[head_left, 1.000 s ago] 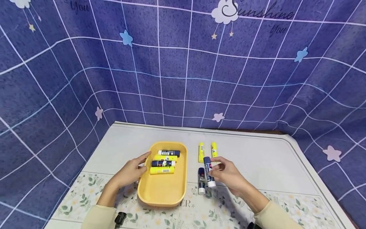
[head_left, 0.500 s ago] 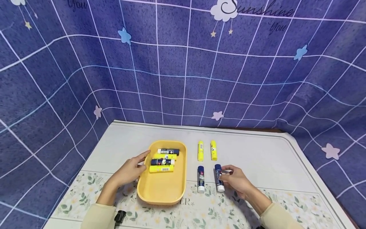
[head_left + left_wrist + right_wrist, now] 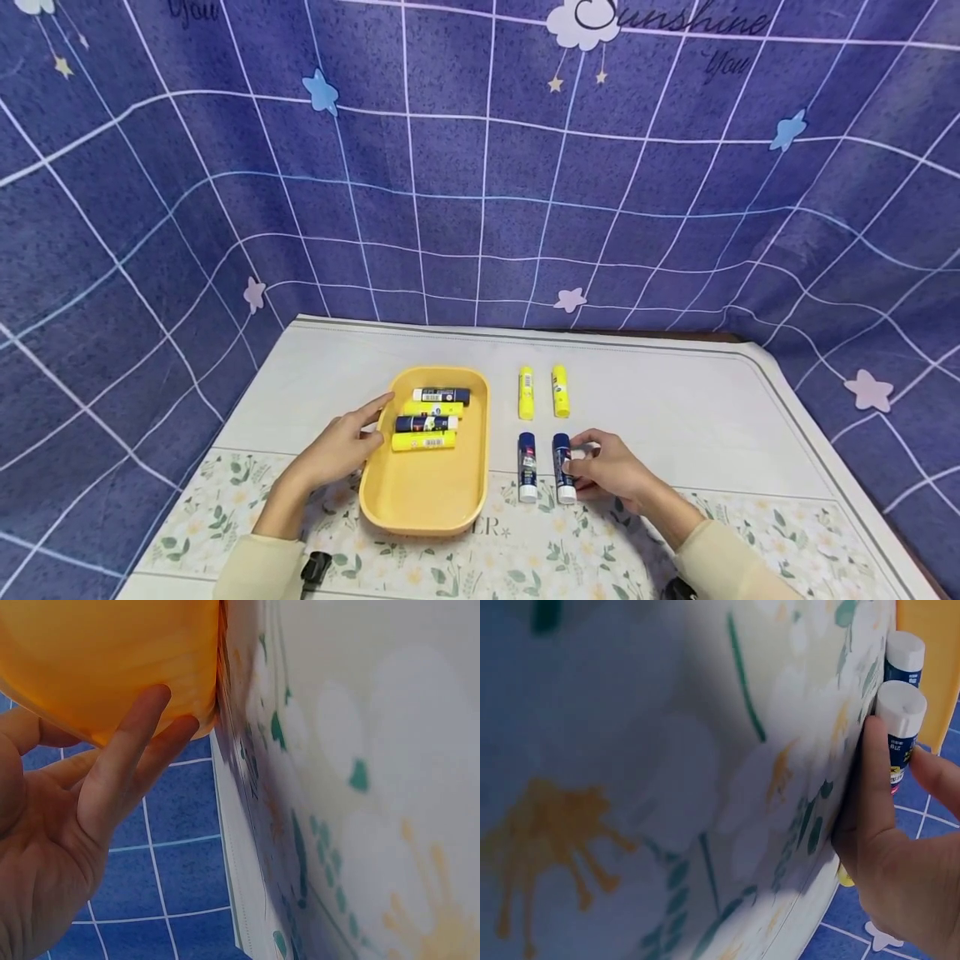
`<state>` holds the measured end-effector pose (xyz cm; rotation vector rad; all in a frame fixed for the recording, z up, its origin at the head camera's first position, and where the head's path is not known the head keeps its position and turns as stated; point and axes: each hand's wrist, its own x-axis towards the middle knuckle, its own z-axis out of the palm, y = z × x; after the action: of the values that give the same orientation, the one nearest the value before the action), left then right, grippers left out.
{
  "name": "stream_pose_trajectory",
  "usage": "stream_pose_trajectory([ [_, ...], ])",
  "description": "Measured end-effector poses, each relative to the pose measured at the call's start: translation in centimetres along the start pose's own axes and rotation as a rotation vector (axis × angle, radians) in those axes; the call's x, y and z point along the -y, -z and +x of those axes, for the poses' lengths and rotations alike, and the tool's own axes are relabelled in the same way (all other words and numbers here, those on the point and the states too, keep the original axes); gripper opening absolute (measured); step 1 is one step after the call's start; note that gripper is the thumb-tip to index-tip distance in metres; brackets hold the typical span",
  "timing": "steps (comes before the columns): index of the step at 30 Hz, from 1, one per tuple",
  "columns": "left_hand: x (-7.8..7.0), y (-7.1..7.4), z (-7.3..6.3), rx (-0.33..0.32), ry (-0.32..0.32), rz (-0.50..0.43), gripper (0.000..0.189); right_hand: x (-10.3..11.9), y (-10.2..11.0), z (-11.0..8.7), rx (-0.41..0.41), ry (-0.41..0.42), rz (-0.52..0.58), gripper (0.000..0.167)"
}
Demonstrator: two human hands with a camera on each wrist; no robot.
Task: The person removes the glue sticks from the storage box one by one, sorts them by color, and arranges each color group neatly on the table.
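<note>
The right hand [image 3: 611,471] pinches a blue glue stick [image 3: 562,467] lying on the tabletop [image 3: 675,417], just beside a second blue stick [image 3: 527,467]; its forearm reaches in from the lower right. The left hand [image 3: 341,450] rests with relaxed, straight fingers against the outer wall of the yellow tray [image 3: 427,500], which holds four glue sticks [image 3: 429,420]. Two yellow sticks [image 3: 543,392] lie beyond the blue pair.
</note>
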<state>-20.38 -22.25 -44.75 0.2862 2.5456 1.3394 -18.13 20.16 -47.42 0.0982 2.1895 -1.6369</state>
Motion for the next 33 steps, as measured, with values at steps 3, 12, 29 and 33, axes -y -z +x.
stream_pose_trajectory([
  [3, 0.1, -0.2, 0.0, -0.006, 0.008, -0.007, 0.067, -0.1, -0.1, 0.1, -0.004, 0.0, -0.023, 0.05],
  [12, 0.0, -0.1, -0.1, -0.002, 0.0, 0.004, 0.067, 0.1, -0.2, 0.1, -0.007, 0.008, -0.062, 0.048],
  [29, -0.1, -0.1, 0.0, -0.008, 0.026, 0.023, 0.067, 3.6, 3.1, 0.1, 0.016, 0.177, -0.038, 0.055],
  [33, 0.0, -0.1, 0.1, -0.004, 0.015, 0.031, 0.067, 5.5, 2.5, 0.7, 0.088, 0.285, -0.039, 0.048],
])
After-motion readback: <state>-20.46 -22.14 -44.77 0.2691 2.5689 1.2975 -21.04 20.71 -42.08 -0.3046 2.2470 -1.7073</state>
